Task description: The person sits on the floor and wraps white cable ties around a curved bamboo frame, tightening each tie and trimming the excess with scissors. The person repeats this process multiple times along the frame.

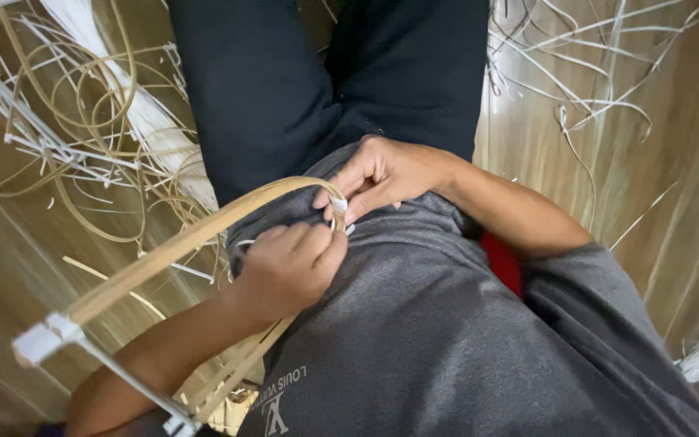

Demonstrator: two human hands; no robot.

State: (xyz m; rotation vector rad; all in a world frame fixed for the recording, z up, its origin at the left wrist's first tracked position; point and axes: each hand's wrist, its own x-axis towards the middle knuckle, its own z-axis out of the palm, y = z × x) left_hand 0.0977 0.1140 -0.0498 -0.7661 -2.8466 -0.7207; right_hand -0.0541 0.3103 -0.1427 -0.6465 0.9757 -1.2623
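The left hand hides the cane loop's lower bend; its fingers curl under.

Two hands, one bent cane strip

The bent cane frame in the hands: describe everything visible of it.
The cane frame is made of pale tan flat strips, bent into a tight loop near the person's stomach. White tape binds the bend and the far corner at lower left. Two arms run from the bend toward the lower left, joined by a thin white rod. The right hand pinches the taped bend; the left hand grips beside it.
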